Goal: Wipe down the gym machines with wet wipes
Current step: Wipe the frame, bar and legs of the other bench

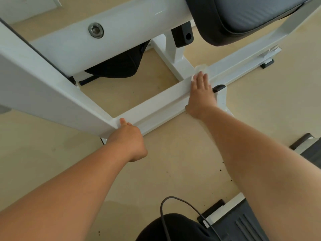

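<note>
Right hand (201,90) is pressing flat, fingers straight and close together, on crumpled white wet wipe (201,67), which is lying on white painted steel floor rail (156,103) at the crossbar junction. Left hand (129,136) is gripping the rail's near end, fingers curled.

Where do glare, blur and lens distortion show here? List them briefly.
Head view: soft light, faint shadows on the beige floor; a glare streak on the white upper frame tube; the white wet wipe under the right hand nearly washes into the white base beam; wide-angle stretching swells the forearms.
</note>
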A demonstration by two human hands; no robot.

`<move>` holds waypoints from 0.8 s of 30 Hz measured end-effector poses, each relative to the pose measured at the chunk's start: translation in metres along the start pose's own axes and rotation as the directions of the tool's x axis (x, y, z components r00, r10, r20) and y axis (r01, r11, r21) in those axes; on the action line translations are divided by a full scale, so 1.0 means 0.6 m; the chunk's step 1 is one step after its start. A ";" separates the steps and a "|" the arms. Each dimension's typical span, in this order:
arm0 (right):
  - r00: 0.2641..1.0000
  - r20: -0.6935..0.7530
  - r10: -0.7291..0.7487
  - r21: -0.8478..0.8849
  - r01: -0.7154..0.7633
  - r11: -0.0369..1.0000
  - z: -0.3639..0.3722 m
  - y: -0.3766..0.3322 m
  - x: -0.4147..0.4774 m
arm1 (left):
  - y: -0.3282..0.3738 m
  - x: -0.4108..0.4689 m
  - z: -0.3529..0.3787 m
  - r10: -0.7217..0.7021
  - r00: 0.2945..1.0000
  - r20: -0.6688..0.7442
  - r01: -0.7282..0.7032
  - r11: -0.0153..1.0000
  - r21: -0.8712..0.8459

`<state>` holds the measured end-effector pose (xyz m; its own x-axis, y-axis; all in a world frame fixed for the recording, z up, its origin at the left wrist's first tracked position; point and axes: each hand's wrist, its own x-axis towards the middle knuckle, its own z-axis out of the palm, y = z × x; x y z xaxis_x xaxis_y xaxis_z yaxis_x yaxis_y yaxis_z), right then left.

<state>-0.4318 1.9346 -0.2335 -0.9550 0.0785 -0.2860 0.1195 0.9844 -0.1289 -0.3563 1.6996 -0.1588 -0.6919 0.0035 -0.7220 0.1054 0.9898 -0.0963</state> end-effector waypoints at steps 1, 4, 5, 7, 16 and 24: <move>0.997 -0.002 -0.073 -0.015 0.073 0.997 0.016 -0.028 -0.023 | 0.002 -0.002 -0.001 0.002 1.000 0.006 -0.002 1.000 -0.003; 0.937 0.024 -0.348 -0.100 0.348 0.932 0.057 -0.111 -0.097 | -0.001 0.003 0.007 0.006 0.999 -0.032 -0.008 0.999 -0.044; 0.903 0.048 -0.427 -0.134 0.429 0.893 0.065 -0.133 -0.113 | -0.006 0.006 0.014 0.005 0.998 -0.060 -0.009 0.998 -0.068; 0.816 0.122 -0.565 -0.178 0.578 0.797 0.076 -0.167 -0.130 | -0.025 0.002 0.036 0.006 0.995 -0.104 -0.017 0.995 -0.103; 0.945 0.062 -0.320 -0.067 0.324 0.944 0.050 -0.154 -0.095 | -0.104 -0.067 0.115 0.125 0.936 -0.330 -0.129 0.992 0.012; 0.741 0.143 -0.656 -0.262 0.667 0.697 0.087 -0.230 -0.135 | -0.125 -0.062 0.126 0.166 0.806 -0.568 -0.179 0.983 0.033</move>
<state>-0.3571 1.7840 -0.2420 -0.7476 -0.6098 -0.2634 -0.6250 0.7800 -0.0317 -0.2847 1.6142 -0.1765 -0.9460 0.2484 -0.2083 0.2515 0.9678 0.0119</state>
